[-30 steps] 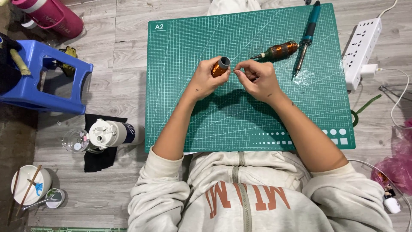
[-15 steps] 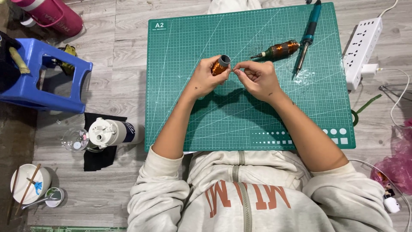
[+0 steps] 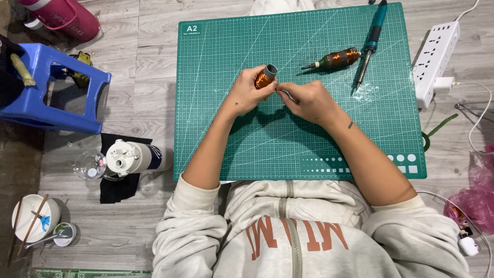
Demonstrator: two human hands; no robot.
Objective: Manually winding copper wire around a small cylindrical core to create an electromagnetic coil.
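- While our left hand [image 3: 246, 95] grips the copper coil [image 3: 265, 78], our right hand [image 3: 307, 100] pinches its fine wire.
- One finished-looking wound coil [image 3: 337, 58] lies beside the soldering iron [image 3: 371, 36]; ours looks unfinished.

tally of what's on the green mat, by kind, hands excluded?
Copper-wound coils: 2, one held in the left hand, one lying loose
Soldering irons: 1
Total: 3 on the mat
The right hand pinches something by the held coil, too small to tell.
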